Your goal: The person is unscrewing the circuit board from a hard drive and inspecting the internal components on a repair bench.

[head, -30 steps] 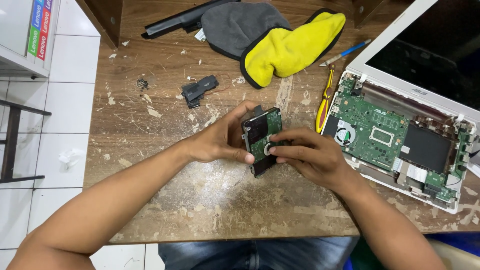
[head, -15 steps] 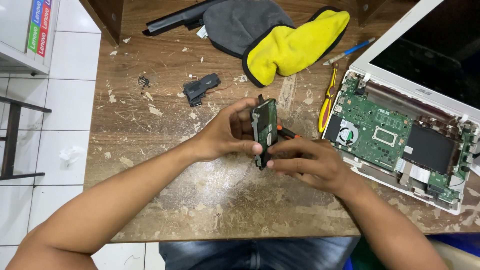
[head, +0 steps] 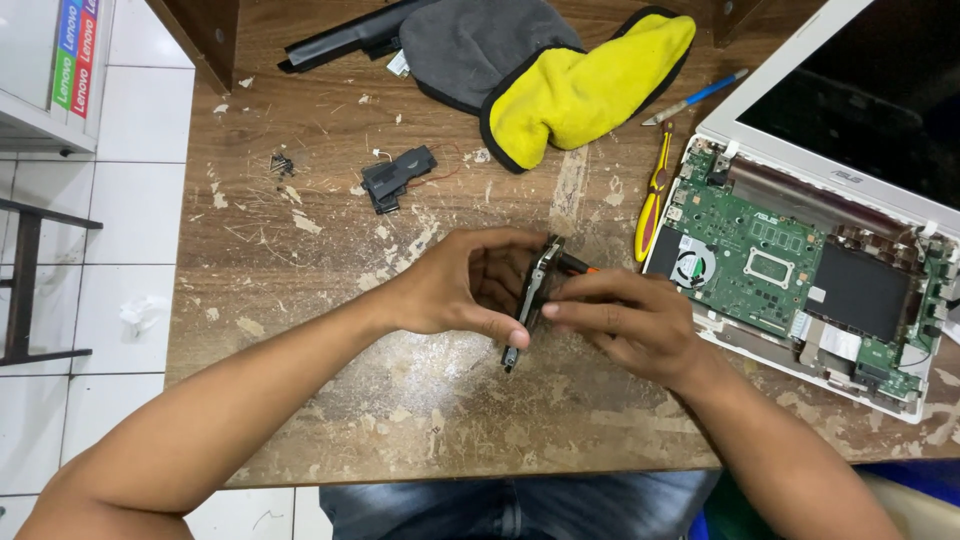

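The hard drive (head: pixel 530 300) has turned further since a moment ago, so it now stands nearly edge-on, its thin metal side facing up. The left hand (head: pixel 465 290) grips it with thumb below and fingers curled over the top; the right hand (head: pixel 625 325) pinches its other face, an orange-tipped tool (head: pixel 578 266) poking out behind. All this is just left of the opened laptop (head: pixel 800 270), above the scarred wooden table (head: pixel 300 250).
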